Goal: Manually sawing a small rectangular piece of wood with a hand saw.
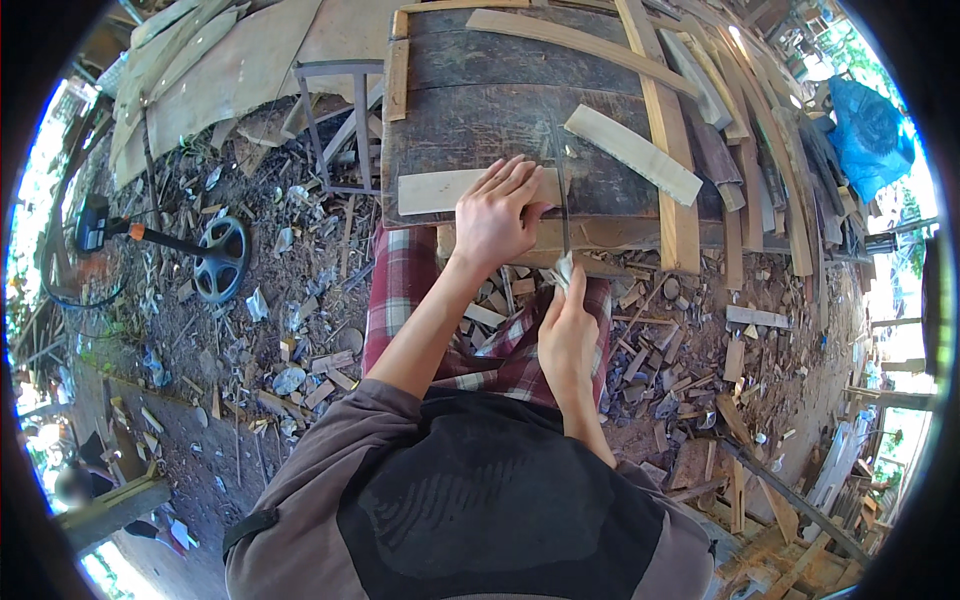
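Observation:
My left hand (pixel 497 215) lies across a short pale wooden board (pixel 428 193) near the front edge of the dark worktable (pixel 455 120). Its fingers reach over the board's far edge, with the thumb by the right end. In my closed right hand (pixel 567 335) is a saw (pixel 564 215), its grip wrapped in something whitish. The thin blade points away from me, seen nearly edge-on, just past the board's right end. Whether the teeth touch the wood I cannot tell. To the right of the blade rests another pale board (pixel 635 155), lying at a slant.
Long planks (pixel 660 130) cross the table's right side, beside a stack of timber (pixel 790 180) and a blue plastic bag (pixel 868 140). A metal frame (pixel 340 125) stands left of the table. Offcuts litter the ground around a pole with a spoked disc (pixel 222 258). Another person (pixel 85 485) is at far left.

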